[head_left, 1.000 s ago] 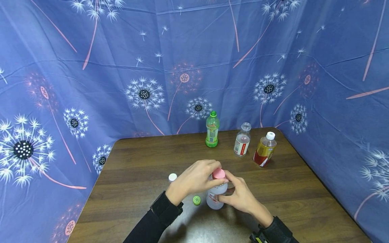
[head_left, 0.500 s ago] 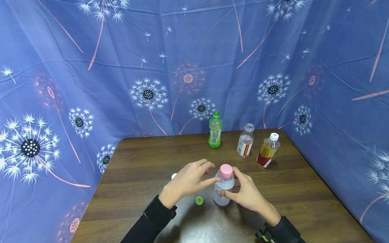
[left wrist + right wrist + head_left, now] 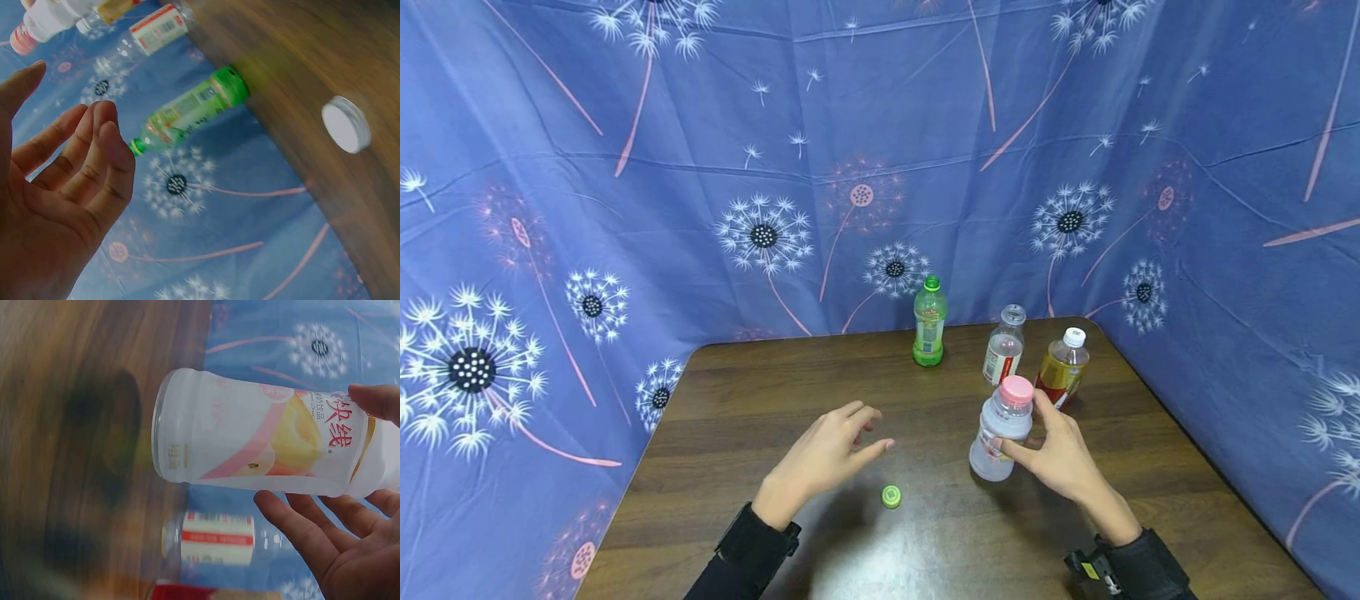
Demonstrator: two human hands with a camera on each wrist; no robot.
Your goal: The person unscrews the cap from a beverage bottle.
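My right hand (image 3: pixel 1067 458) grips a milky white plastic drink bottle (image 3: pixel 996 433) with a pink cap (image 3: pixel 1017 389) on it. In the right wrist view, thumb and fingers lie on either side of the bottle's printed label (image 3: pixel 300 434), and its base stands clear of the table over a dark shadow. My left hand (image 3: pixel 823 454) hovers over the table with loosely bent fingers and holds nothing. Nearest to it is a green bottle cap (image 3: pixel 891 497) on the wood. A white cap (image 3: pixel 347 125) lies on the table in the left wrist view, hidden by my left hand in the head view.
Along the far side of the wooden table (image 3: pixel 760 375) stand an uncapped green bottle (image 3: pixel 929 325), an uncapped clear bottle (image 3: pixel 1002 346) with a red and white label, and a white-capped bottle (image 3: pixel 1063 367) with a yellow and red label. A blue dandelion-print cloth (image 3: pixel 865 108) hangs behind.
My left hand has let go of the pink cap and drawn back to the left. My right hand has carried the bottle to the right and away from me, toward the other bottles.
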